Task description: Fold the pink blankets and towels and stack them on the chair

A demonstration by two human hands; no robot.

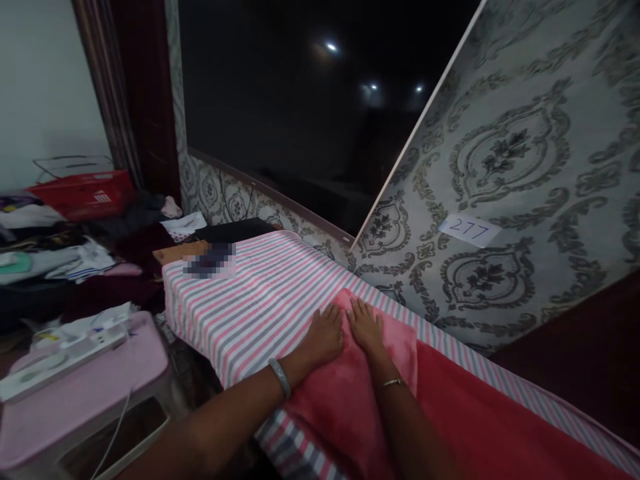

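Both my hands lie flat, side by side, on a pink-red cloth spread over a board covered in pink, grey and white stripes. My left hand rests at the cloth's far left edge, fingers stretched out, a grey bangle on its wrist. My right hand presses on the cloth just beside it, fingers also flat, a thin bracelet on its wrist. Neither hand holds anything.
A small pink table at the left carries a white power strip with a cable. Piled clothes and a red basket lie behind it. A dark window and a patterned wall with a paper label stand beyond the board.
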